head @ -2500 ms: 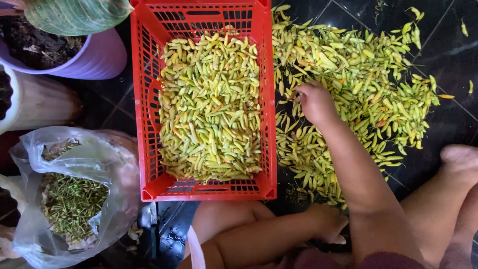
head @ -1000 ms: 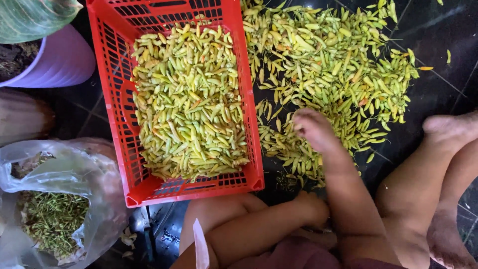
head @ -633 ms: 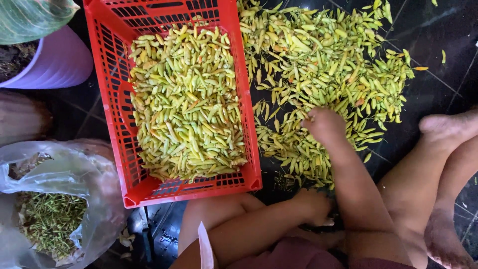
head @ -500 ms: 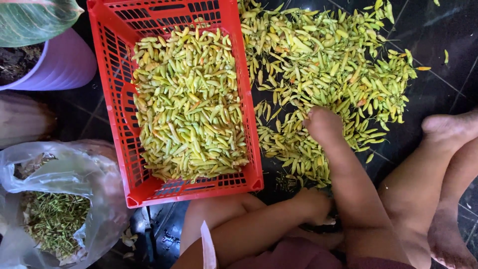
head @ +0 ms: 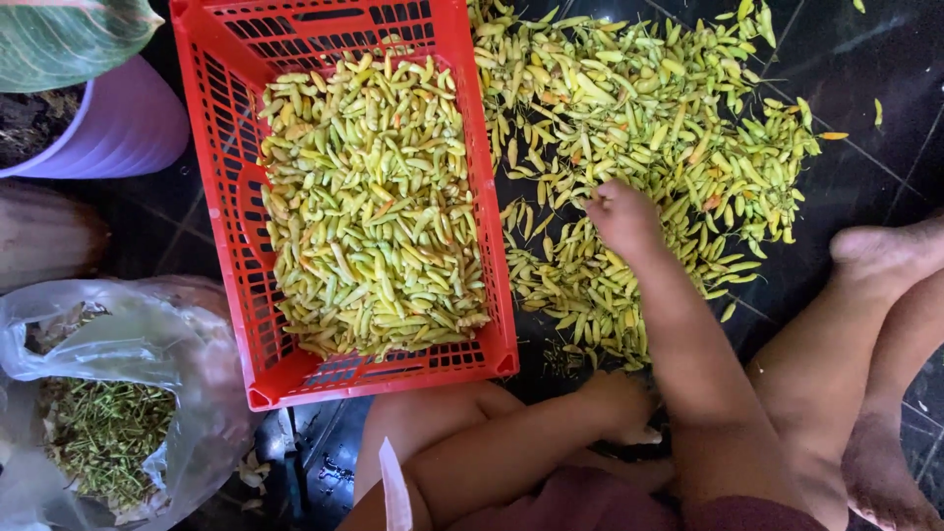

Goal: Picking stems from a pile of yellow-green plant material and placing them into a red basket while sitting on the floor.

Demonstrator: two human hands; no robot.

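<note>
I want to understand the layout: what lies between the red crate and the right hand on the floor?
In the head view, loose yellow-green chili peppers on the dark floor lie between the red crate and the right hand.

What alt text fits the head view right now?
A seated person's right hand reaches into a pile of yellow-green chillies on a dark floor, beside a red crate full of them. The left hand rests low near the lap.
</note>
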